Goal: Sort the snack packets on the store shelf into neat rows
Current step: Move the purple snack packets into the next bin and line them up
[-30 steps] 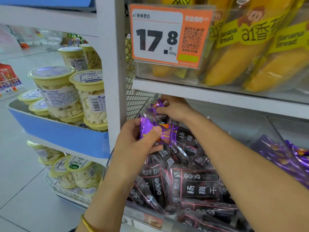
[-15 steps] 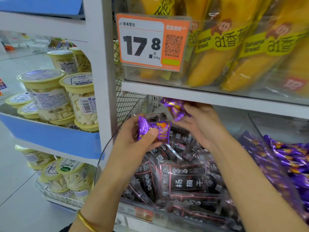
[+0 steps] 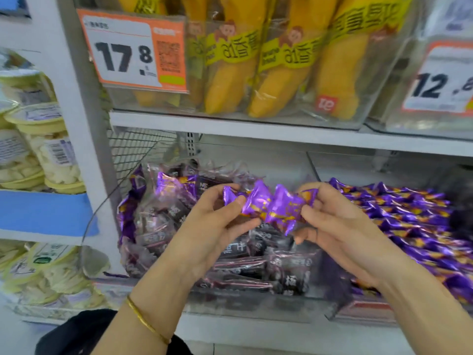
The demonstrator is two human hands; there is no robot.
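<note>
The left hand (image 3: 217, 226) pinches one end of a small bunch of purple snack packets (image 3: 271, 208) between thumb and fingers. The right hand (image 3: 340, 231) pinches the other end. The bunch is held in the air before the lower shelf, above two clear bins. The left bin (image 3: 95, 262) holds a loose heap of dark plum packets (image 3: 243, 262), with a stray purple packet (image 3: 174, 185) at its back. The right bin (image 3: 363, 310) holds purple packets in rows (image 3: 409, 221). The held packets are shiny purple foil with orange print and flared, crimped ends. Blur hides their count.
</note>
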